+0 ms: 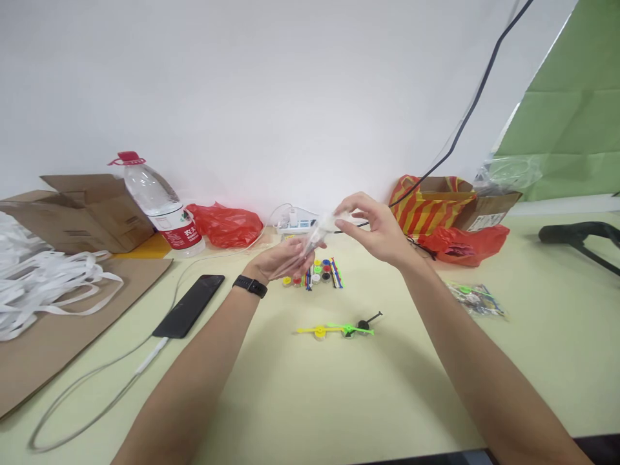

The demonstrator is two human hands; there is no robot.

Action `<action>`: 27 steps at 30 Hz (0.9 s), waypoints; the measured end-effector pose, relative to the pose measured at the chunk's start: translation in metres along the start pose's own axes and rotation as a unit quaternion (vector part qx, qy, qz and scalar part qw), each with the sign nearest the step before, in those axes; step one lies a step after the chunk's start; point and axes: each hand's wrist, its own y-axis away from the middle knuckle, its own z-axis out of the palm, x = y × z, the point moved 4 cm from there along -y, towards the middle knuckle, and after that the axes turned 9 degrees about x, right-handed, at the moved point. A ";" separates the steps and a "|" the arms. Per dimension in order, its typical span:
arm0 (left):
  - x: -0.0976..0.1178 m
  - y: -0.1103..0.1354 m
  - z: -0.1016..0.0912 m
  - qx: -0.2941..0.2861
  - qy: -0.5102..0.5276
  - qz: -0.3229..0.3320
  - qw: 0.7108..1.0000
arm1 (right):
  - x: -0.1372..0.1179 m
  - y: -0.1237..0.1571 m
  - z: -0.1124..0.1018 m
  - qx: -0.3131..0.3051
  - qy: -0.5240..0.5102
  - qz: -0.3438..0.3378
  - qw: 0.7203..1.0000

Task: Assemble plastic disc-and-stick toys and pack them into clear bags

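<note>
Above the table I hold a small clear plastic bag [316, 236]; its contents are too blurred to make out. My left hand [283, 257], with a black watch band at the wrist, is closed around the lower part of the bag. At its upper end, the fingers of my right hand [375, 227] pinch the plastic. Below my hands lie a yellow stick with a round disc [320, 332], a green one [347, 331] and a black one [363, 326]. Behind them, coloured round discs [316, 271] and thin coloured sticks [336, 272] are set out in rows, partly hidden by my left hand.
A black phone [190, 306] on a cable, a large water bottle [165, 213], a red plastic bag [225, 225] and a cardboard box [92, 216] stand left. To the right are a filled clear packet [475, 299], another red bag [465, 244] and a striped bag [426, 203].
</note>
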 end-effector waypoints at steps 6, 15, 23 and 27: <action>0.050 0.010 -0.021 0.274 0.143 0.220 0.925 | 0.035 0.006 0.006 -0.082 0.059 0.114 0.988; 0.037 0.007 -0.020 0.315 -0.141 0.144 0.927 | 0.029 0.076 0.101 -0.572 0.067 0.106 0.811; 0.021 -0.004 -0.009 0.272 -0.198 0.118 0.934 | 0.021 0.088 0.128 -0.582 -0.021 0.094 0.808; 0.010 -0.010 0.003 0.254 -0.197 0.106 0.941 | 0.002 0.066 0.107 -0.516 -0.124 0.109 0.841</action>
